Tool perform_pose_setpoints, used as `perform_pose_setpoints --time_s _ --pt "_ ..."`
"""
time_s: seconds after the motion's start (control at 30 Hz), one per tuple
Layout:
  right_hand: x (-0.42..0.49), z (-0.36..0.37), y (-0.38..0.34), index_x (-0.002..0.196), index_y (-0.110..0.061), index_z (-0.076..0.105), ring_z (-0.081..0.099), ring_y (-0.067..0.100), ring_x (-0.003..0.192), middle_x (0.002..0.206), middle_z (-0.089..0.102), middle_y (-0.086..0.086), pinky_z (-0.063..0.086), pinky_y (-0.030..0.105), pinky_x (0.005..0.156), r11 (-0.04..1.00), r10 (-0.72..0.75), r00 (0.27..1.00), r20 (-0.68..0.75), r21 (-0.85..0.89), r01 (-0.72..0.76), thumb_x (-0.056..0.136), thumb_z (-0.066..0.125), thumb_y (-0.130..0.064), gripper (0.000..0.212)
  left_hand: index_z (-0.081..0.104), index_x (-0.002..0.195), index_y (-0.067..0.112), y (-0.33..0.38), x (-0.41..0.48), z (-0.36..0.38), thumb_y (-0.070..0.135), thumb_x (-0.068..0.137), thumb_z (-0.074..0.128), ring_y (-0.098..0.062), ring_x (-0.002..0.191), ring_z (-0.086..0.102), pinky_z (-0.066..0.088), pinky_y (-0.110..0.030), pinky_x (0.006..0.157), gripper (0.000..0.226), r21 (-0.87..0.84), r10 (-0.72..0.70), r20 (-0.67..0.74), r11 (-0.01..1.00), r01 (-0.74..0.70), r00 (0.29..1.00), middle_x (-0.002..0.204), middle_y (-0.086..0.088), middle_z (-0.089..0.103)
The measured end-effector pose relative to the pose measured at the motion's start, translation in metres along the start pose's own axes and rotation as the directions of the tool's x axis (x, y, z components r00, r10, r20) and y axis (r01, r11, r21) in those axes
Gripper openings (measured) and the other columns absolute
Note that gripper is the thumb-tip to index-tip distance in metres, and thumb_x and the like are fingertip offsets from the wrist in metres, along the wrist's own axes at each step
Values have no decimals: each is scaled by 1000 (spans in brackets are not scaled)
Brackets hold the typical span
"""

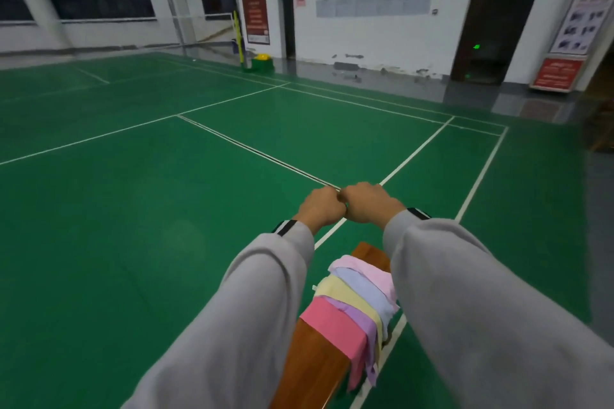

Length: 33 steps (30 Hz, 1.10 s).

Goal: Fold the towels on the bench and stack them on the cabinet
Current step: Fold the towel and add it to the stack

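Five towels point(352, 302) lie draped across the bench point(309, 368), unfolded. Beyond the bench's far end, the left hand point(320, 209) and right hand point(368, 202) are fists, touching, with nothing visibly held. Folding looks unstarted; the next move calls for lowering a hand onto one towel.

Both arms are stretched forward and converge toward the hands. left arm point(239, 309) and right arm point(465, 292) are in grey sleeves, with a black-and-white striped left cuff point(284, 227) and right cuff point(418, 213) at the wrists. left hand point(320, 209) and right hand point(368, 202) are both fisted, backs up and fingers curled under. The fists sit side by side at about the same height, touching at the thumb-side knuckles. Palms face down and away (the inside of either fist can't be seen). Wrists are roughly straight.
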State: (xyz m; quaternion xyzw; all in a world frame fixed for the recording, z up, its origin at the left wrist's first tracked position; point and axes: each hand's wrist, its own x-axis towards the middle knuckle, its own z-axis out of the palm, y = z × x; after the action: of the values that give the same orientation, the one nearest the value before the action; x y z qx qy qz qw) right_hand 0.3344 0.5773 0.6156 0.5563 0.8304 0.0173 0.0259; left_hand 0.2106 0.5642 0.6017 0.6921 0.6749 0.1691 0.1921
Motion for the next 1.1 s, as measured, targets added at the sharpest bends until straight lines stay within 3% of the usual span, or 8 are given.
perform_pose_setpoints --time_s 0.13,0.3,0.4,0.6,0.7,0.77,0.9,1.1 --pt "79 53 38 117 -20 64 62 34 114 118 69 12 45 44 98 998 -65 998 26 3 65 91 53 -23 28 61 87 11 -16 75 43 18 87 53 -39 94 65 52 -38 78 10 -20 -107 9 994 107 994 101 -20 69" --pt "137 129 71 113 -17 60 61 33 112 114 67 11 42 43 95 994 -110 990 85 10 109 94 56 -28 22 53 68 15 -50 131 113 19 84 55 -33 81 62 54 -36 73 17 -26 -243 40 969 245 969 79 -10 62" --pt "156 174 79 113 -16 59 59 34 111 114 66 12 42 43 94 991 -136 978 156 6 137 94 56 -25 22 48 62 14 -74 146 160 19 86 54 -34 77 59 46 -32 66 24 -50 -291 64 954 294 955 68 -7 55" --pt "174 283 64 113 -18 61 60 33 113 116 67 11 43 44 99 971 -234 956 178 -5 239 93 57 -24 21 57 82 11 -129 161 255 16 87 54 -37 88 62 49 -37 73 8 -18 -315 45 949 316 948 102 -20 70" --pt "175 338 52 117 -20 61 59 32 116 119 67 8 42 44 102 953 -292 944 154 -43 301 92 55 -21 26 65 98 7 -156 161 300 14 88 51 -41 102 65 50 -39 79 19 18 -320 -11 947 320 948 112 -22 70" --pt "172 375 48 118 -19 61 58 33 119 121 66 9 41 43 101 944 -314 939 142 -58 324 92 55 -23 27 65 99 7 -176 153 334 16 88 51 -41 105 65 47 -38 78 20 38 -342 -45 938 344 939 113 -22 70" --pt "154 444 48 120 -18 62 56 33 121 124 65 10 40 42 99 928 -351 931 99 -100 360 94 59 -33 30 56 80 13 -208 122 406 19 87 55 -39 98 65 47 -36 73 9 -25 -431 -57 902 431 900 108 -21 71" --pt "67 496 66 118 -19 64 57 33 121 123 66 11 41 40 98 908 -414 910 9 -62 414 91 57 -27 29 67 88 8 -184 54 461 16 89 54 -35 92 64 46 -32 72 15 -114 -481 -147 876 468 864 106 -19 72"
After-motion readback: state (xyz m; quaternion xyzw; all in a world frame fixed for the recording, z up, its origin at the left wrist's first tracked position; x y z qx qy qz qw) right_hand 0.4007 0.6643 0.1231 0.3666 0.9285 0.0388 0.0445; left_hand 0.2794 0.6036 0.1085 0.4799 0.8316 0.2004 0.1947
